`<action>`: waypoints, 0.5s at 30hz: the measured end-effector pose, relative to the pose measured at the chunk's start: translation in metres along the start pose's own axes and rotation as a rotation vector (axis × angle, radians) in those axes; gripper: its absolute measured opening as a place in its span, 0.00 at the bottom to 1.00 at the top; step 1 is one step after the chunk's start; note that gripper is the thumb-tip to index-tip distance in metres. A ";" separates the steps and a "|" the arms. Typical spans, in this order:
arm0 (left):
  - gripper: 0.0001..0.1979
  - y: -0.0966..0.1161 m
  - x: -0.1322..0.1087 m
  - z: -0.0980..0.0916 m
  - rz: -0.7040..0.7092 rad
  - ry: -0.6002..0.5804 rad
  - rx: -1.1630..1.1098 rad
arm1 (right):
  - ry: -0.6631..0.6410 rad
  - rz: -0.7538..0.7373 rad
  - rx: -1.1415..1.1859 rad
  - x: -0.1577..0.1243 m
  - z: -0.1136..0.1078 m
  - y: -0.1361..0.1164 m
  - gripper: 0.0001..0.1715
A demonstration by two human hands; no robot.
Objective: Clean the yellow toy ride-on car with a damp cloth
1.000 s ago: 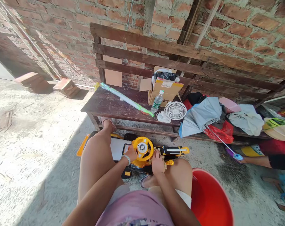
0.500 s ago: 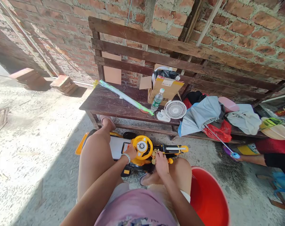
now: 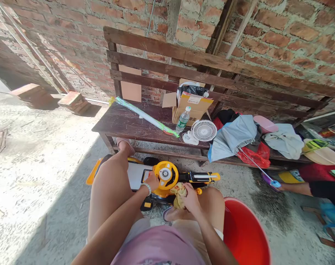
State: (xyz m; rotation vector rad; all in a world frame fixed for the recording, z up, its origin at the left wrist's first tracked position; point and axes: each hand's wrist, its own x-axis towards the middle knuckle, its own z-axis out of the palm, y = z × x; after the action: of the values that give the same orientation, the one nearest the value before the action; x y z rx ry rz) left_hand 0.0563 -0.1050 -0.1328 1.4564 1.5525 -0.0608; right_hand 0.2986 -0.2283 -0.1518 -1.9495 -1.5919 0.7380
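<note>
Between my legs stands a yellow, white and black ride-on toy car (image 3: 135, 173) with a yellow steering wheel (image 3: 171, 171). My left hand (image 3: 152, 181), with a beaded bracelet on its wrist, is closed at the left rim of the wheel; its fingertips are partly hidden. In my right hand (image 3: 191, 198) is a crumpled yellowish cloth (image 3: 179, 195), bunched in the fingers just below the wheel's right side. The toy's black and yellow front arm (image 3: 203, 177) reaches out to the right of the wheel.
A red bucket (image 3: 246, 232) stands by my right knee. Ahead, a wooden bench (image 3: 120, 123) bears a cardboard box (image 3: 191, 108), water bottle (image 3: 183, 119), white fan (image 3: 204, 130) and silver umbrella (image 3: 233, 134). Another person's arm (image 3: 294, 187) shows at right.
My right hand has drawn the cloth slightly down from the wheel, and more of the cloth shows. My left hand stays at the wheel's left rim. The view has shifted a little.
</note>
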 end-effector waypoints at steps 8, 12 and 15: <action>0.12 0.005 -0.002 -0.002 0.011 0.025 0.023 | 0.508 0.175 -0.069 0.059 -0.131 0.032 0.23; 0.14 0.005 -0.002 0.000 -0.002 0.031 0.016 | 0.730 0.527 -0.023 0.080 -0.143 0.062 0.26; 0.16 0.004 0.000 0.001 -0.021 0.028 0.013 | 0.663 0.649 0.147 0.090 -0.120 0.074 0.27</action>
State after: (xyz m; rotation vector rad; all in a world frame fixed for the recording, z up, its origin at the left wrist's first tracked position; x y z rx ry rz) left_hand 0.0600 -0.1040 -0.1310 1.4565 1.5925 -0.0630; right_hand 0.4481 -0.1589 -0.1245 -2.2778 -0.5039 0.3436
